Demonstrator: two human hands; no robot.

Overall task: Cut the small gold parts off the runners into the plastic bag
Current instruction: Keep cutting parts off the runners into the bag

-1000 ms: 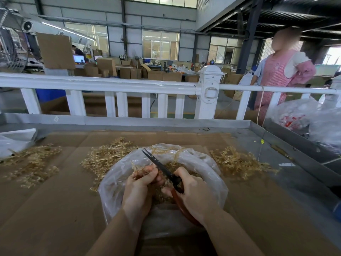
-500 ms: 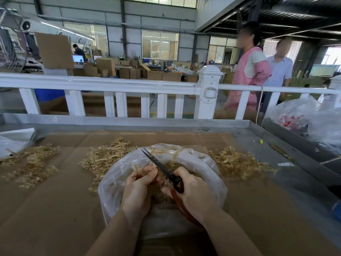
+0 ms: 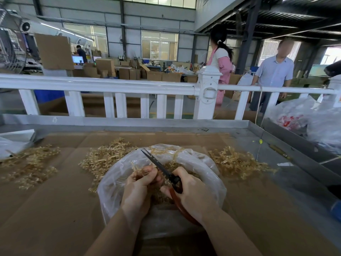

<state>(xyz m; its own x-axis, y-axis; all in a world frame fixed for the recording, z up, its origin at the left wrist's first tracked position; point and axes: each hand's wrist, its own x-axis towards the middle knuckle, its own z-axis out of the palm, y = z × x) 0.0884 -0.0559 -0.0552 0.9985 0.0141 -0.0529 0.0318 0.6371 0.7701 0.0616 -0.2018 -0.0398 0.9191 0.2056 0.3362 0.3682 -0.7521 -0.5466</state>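
Pale gold branching runner [image 3: 137,169] in left hand's [image 3: 137,189] grip, right hand [image 3: 191,193] around seemingly closed scissors [image 3: 160,167], over clear plastic bag [image 3: 210,174].

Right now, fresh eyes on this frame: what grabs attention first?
Dead centre, both hands work over the open plastic bag: the right hand holds dark-bladed scissors with a red-brown grip, and the left hand pinches a gold runner at the blades. Loose heaps of gold runners flank the bag on the cardboard. Behind runs a white railing, with two people standing past it at the right.
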